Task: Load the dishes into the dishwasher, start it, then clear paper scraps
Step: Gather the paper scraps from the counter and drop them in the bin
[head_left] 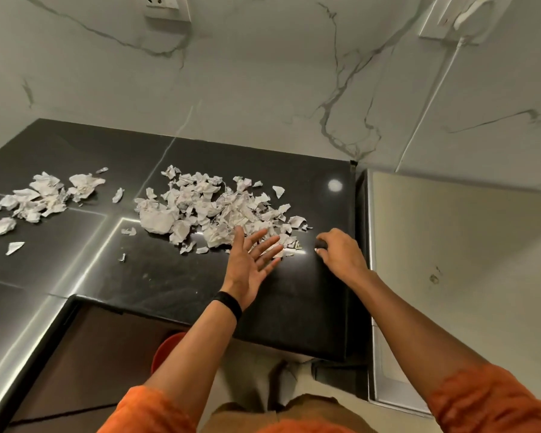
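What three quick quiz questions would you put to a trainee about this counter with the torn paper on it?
1. True or false: all the paper scraps lie in one heap on the counter.
2. Which wrist wears the black wristband? A left, B right, C both.
3. Fill in: the open left hand is at the near edge of the ___ heap.
Key: 1 false, a larger heap and a smaller heap lie apart. 2 A. 3 larger.

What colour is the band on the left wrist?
The wristband is black, clearest in the head view.
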